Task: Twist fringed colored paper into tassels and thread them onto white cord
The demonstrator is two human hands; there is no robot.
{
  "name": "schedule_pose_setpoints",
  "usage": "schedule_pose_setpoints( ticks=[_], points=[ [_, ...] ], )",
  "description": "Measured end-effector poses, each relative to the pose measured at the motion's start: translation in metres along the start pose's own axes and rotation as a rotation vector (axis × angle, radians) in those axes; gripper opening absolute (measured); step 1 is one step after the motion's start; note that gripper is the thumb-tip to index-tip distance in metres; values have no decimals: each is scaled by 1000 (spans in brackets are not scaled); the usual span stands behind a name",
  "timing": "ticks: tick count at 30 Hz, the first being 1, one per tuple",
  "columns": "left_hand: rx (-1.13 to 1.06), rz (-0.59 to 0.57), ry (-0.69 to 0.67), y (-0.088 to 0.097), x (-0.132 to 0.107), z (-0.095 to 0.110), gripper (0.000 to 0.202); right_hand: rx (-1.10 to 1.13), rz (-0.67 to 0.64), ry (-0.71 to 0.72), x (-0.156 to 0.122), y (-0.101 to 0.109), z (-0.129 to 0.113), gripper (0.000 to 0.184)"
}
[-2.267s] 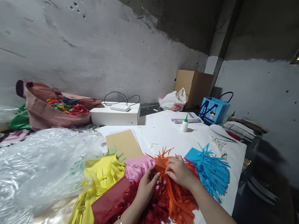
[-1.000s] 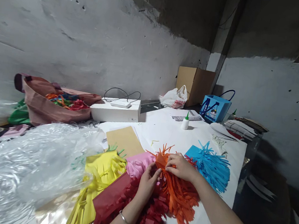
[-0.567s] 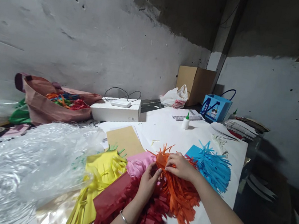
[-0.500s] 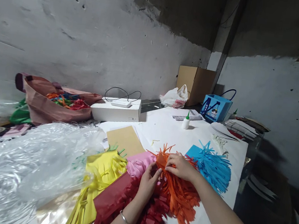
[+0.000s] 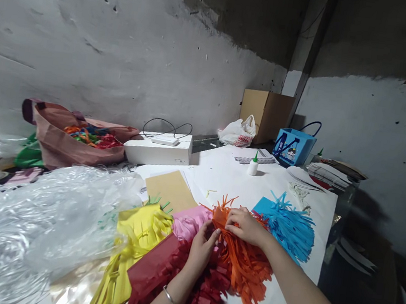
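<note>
The right hand (image 5: 243, 225) has its fingers bent down and drawn together on the upper band of the orange fringed paper (image 5: 243, 272), clamped on it as far as the view shows. The left hand (image 5: 201, 244), with a silver bangle (image 5: 171, 298) at the wrist, meets the same band's left edge with thumb and fingertips; I cannot tell whether they pinch it or only steady it.

Very little has changed over the last couple of seconds: both hands keep almost the same place and pose, and the view itself has shifted slightly. That suggests fine fingertip work on this one orange piece, with the other pieces left alone.

The orange fringe spreads from under the right hand toward the wearer. Dark red fringed paper (image 5: 153, 262) lies beneath the left forearm, pink crinkled paper (image 5: 189, 222) just beside the left fingers, and yellow fringed paper (image 5: 149, 222) farther left. Blue fringed paper (image 5: 292, 228) lies just beyond the right forearm. Farther off, a green-capped glue bottle (image 5: 253, 167) stands upright on the white sheet (image 5: 269, 188), well apart from both hands.
</note>
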State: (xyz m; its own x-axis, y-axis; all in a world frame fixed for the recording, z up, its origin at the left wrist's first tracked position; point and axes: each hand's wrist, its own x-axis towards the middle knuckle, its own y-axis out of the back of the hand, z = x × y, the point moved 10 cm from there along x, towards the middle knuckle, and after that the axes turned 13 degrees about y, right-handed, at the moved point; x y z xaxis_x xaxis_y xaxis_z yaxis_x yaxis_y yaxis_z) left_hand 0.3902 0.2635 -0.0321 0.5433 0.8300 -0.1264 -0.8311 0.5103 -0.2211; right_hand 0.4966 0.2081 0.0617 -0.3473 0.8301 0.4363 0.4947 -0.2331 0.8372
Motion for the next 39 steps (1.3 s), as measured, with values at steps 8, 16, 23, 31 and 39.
schedule_pose_setpoints(
  ticks=[8, 16, 23, 31, 39],
  points=[
    [-3, -5, 5, 0, 0, 0, 53, 15, -14, 12, 0, -2, 0, 9],
    [-5, -9, 18, -2, -1, 0, 55, 5, -22, 16, 0, -4, 1, 11],
    [-1, -6, 12, -1, -2, 1, 54, -2, -34, 17, 1, -4, 1, 13],
    [-1, -2, 15, 0, 0, -1, 55, -24, -39, 19, 2, -2, -1, 14],
    [-14, 2, 25, 0, 1, -4, 58, -91, -35, 26, 5, 5, -11, 14]
  ],
)
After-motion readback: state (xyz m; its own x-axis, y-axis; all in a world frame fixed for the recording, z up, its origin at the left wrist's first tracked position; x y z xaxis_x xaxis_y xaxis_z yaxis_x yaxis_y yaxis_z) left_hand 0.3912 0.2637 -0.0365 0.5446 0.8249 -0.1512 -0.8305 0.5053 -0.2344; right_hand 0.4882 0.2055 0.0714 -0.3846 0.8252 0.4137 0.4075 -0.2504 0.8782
